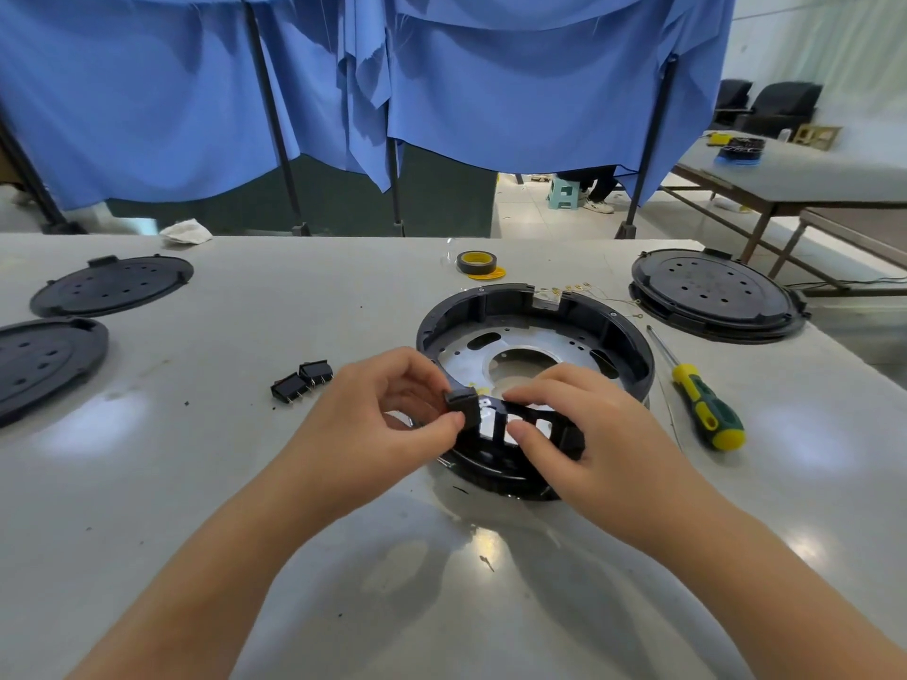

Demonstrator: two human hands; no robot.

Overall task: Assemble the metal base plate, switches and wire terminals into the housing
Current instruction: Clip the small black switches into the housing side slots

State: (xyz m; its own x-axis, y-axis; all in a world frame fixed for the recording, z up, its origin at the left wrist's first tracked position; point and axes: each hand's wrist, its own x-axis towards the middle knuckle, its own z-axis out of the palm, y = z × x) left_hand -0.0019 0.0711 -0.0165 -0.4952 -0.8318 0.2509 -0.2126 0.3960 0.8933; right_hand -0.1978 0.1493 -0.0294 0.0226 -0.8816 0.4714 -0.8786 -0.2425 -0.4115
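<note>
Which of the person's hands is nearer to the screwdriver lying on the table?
Right. The right hand rests on the housing rim, just left of the screwdriver. The left hand pinches a switch at the rim's far side, further away.

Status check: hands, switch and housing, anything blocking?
Left hand pinches switch at housing near wall slot. Right hand grips that wall. Two spare switches on table, left. Nothing blocking.
</note>
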